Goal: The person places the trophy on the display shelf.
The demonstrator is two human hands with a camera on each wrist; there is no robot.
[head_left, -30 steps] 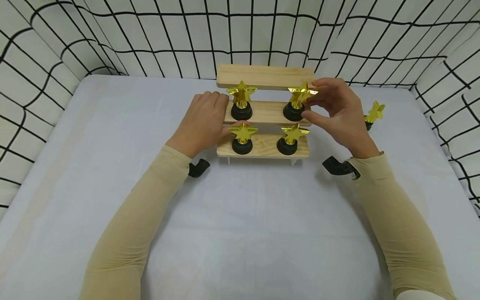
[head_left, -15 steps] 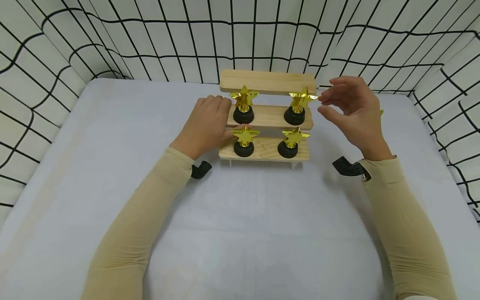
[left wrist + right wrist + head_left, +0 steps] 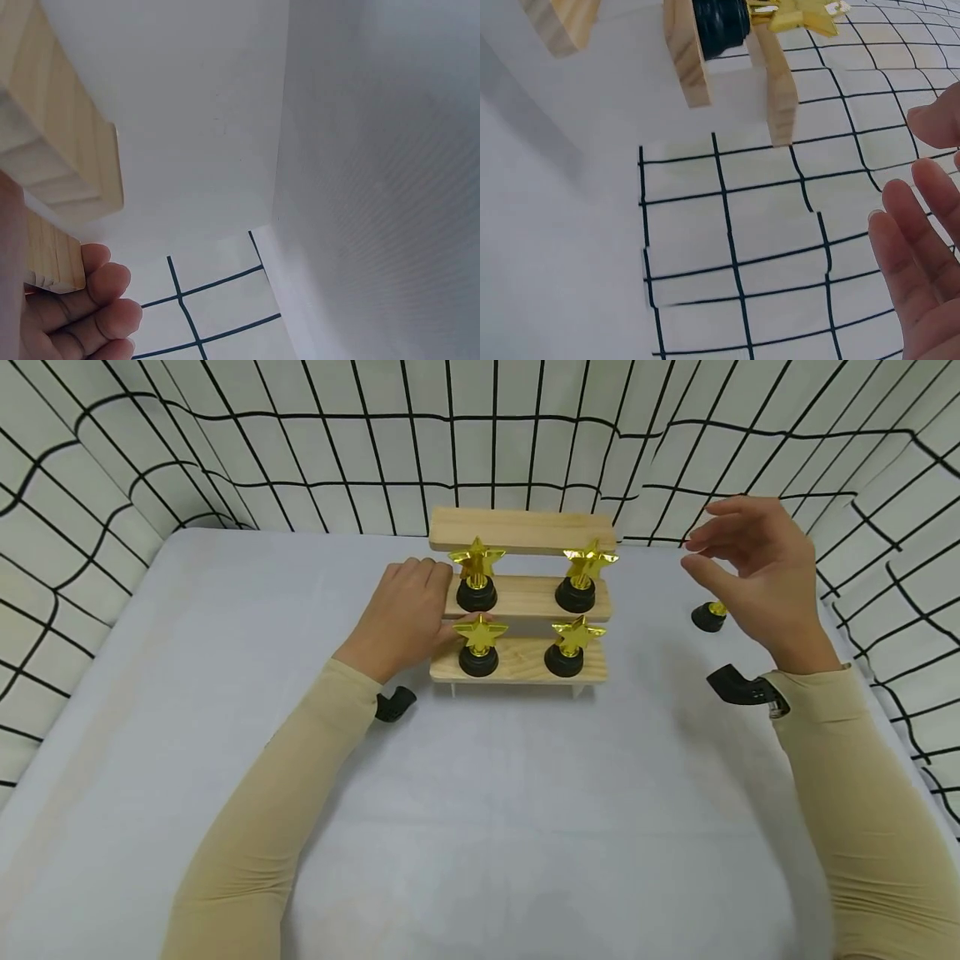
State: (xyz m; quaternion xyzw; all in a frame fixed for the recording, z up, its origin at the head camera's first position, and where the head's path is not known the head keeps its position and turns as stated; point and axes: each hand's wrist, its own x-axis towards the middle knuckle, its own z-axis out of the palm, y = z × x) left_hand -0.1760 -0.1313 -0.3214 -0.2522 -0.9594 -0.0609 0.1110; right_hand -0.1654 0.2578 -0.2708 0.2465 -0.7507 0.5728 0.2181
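A three-tier wooden display stand stands at the back middle of the table in the head view. My left hand grips its left end; in the left wrist view the fingertips curl round the end of a board. Two gold star trophies with black bases, left and right, stand on the middle tier. The lower tier also bears a left trophy and a right trophy. My right hand hovers right of the stand, holding nothing. It partly hides another trophy on the table.
The top board of the stand bears nothing. Black wire grid lines a pale wall behind the table and along both sides. White cloth covers the table. A black wrist device is under the right sleeve.
My right hand has let go of the right trophy on the middle tier and moved rightward, over the loose trophy. My left hand keeps its hold on the stand.
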